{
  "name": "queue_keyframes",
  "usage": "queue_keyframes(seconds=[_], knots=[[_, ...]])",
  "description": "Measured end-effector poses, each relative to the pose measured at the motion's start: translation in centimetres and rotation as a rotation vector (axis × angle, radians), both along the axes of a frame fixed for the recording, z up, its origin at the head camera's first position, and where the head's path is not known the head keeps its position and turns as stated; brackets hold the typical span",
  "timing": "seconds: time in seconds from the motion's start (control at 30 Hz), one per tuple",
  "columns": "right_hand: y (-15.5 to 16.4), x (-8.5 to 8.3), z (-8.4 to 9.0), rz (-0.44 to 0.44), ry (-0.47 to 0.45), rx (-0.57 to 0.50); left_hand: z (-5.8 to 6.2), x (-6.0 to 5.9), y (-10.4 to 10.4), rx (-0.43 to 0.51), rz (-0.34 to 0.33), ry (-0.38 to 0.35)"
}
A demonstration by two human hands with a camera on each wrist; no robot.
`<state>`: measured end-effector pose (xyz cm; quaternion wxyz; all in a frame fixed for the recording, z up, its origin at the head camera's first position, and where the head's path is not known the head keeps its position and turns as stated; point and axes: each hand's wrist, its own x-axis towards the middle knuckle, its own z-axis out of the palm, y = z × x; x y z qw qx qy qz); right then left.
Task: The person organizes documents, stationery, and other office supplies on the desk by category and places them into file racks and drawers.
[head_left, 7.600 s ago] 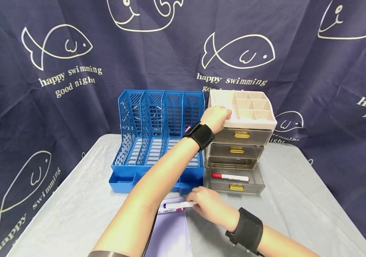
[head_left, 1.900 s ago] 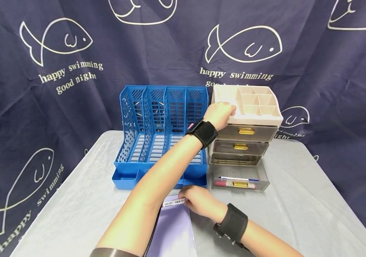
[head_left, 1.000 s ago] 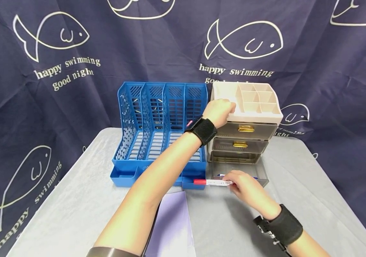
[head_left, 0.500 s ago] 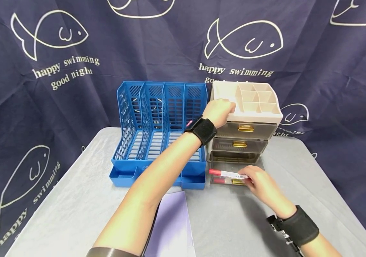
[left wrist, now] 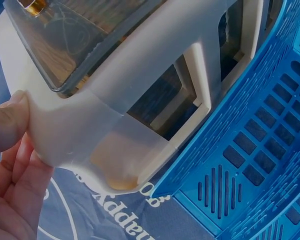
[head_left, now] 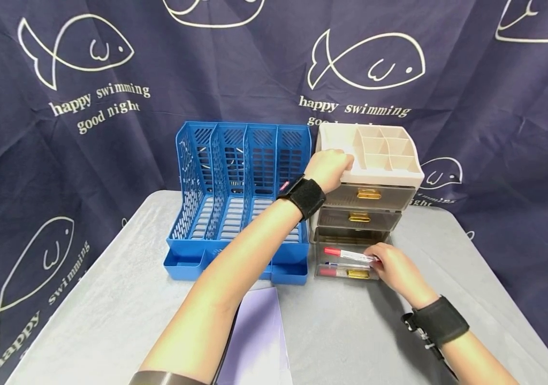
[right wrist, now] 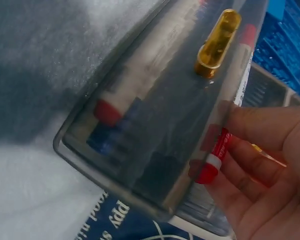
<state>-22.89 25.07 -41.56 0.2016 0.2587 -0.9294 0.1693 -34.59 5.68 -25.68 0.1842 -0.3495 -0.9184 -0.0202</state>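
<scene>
My left hand (head_left: 334, 164) grips the top left corner of a beige desk organizer (head_left: 382, 155), thumb pressed on its edge; the same organizer corner (left wrist: 90, 130) fills the left wrist view. Its smoky bottom drawer (head_left: 348, 274) is pulled out. My right hand (head_left: 379, 261) pinches a white marker with a red cap (head_left: 348, 255) and holds it lying crosswise over that drawer. In the right wrist view the marker (right wrist: 217, 150) sits just behind the drawer front (right wrist: 155, 130) with its gold handle (right wrist: 217, 42). Another red-capped marker and a blue pen lie inside.
A blue four-slot file rack (head_left: 240, 182) stands directly left of the organizer. A lilac sheet of paper (head_left: 257, 337) lies on the grey table (head_left: 110, 310) under my left forearm. A dark fish-print curtain hangs behind.
My right hand lifted the red-capped marker off the lilac paper, carried it right and now holds it farther back over the open drawer. The left hand has stayed on the organizer.
</scene>
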Motion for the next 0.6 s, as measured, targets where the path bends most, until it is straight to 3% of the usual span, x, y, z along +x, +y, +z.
queue_keyframes(seconds=[0.6], knots=[[0.2,-4.0,-1.3,0.016,-0.286,-0.009,0.0,0.1,0.0,0.012,0.007,0.003]])
